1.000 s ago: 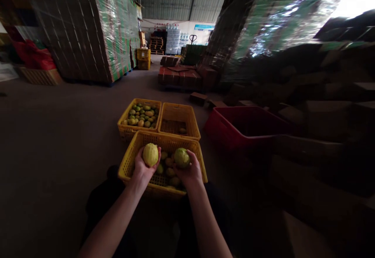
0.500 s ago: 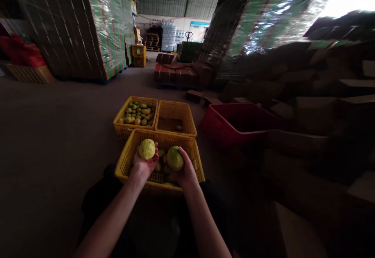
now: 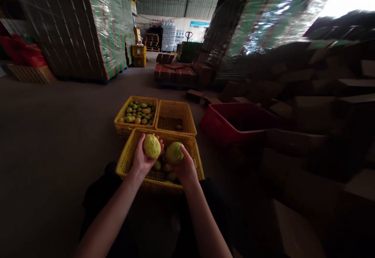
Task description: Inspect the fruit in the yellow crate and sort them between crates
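Note:
Cupped under a round, bumpy yellow-green fruit [image 3: 151, 146], my left hand [image 3: 142, 162] has its fingers curled round the sides. My right hand [image 3: 187, 170] grips a second, darker green fruit [image 3: 174, 153] from the right, thumb on top. Both fruits are held above the near yellow crate [image 3: 193, 144], a short gap apart. Inside that crate lie several more green and yellowish fruits [image 3: 157, 165], partly hidden by my hands. The exact kind of fruit is not clear in the dim light.
Beyond the near crate stand a yellow crate [image 3: 117, 124] full of similar fruits and another yellow crate [image 3: 191, 121] with little in it. A red bin [image 3: 222, 127] is at the right, by heaped cardboard boxes [image 3: 310, 105]. Wrapped pallet stacks [image 3: 111, 27] rise behind.
My left hand has shifted slightly right and wraps its fruit more closely, thumb now at its left side. Both fruits have turned, showing bumpier faces; the right one is slightly higher.

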`<state>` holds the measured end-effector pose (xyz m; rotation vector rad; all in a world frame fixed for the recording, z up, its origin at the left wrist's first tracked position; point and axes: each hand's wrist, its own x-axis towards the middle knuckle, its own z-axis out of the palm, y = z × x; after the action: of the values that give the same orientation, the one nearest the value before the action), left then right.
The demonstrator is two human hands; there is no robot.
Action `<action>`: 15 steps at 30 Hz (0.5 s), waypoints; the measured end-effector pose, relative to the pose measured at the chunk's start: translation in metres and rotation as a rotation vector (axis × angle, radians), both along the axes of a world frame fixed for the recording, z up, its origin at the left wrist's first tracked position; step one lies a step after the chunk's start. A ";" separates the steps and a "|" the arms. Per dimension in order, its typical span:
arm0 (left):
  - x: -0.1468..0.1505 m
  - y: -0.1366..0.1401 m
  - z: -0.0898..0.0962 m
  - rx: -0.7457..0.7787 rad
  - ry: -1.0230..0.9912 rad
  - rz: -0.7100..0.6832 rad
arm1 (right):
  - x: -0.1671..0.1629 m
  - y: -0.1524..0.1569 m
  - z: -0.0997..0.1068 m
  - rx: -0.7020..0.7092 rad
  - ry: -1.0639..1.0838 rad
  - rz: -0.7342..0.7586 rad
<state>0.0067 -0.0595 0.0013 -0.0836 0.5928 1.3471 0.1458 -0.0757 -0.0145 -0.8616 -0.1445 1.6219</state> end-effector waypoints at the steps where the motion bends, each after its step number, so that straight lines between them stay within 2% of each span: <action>1: -0.001 -0.001 0.001 0.012 0.029 0.021 | -0.001 -0.001 -0.002 0.015 -0.025 -0.004; 3: -0.001 -0.002 0.003 0.061 0.101 0.051 | -0.004 -0.004 -0.005 0.091 -0.115 -0.019; 5: 0.001 -0.003 0.002 0.127 0.184 0.083 | -0.009 -0.007 -0.008 0.234 -0.275 -0.074; 8: 0.008 -0.006 -0.004 0.207 0.272 0.145 | -0.016 -0.011 -0.007 0.403 -0.551 -0.286; 11: 0.017 -0.009 -0.013 0.303 0.363 0.147 | -0.019 -0.014 0.000 0.476 -0.718 -0.434; 15: 0.023 -0.011 -0.024 0.525 0.676 0.167 | -0.018 -0.014 0.009 0.535 -0.818 -0.500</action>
<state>0.0299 -0.0707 -0.0222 0.7901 0.7794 1.6563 0.1278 -0.0897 -0.0057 -0.9849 -0.8257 0.6408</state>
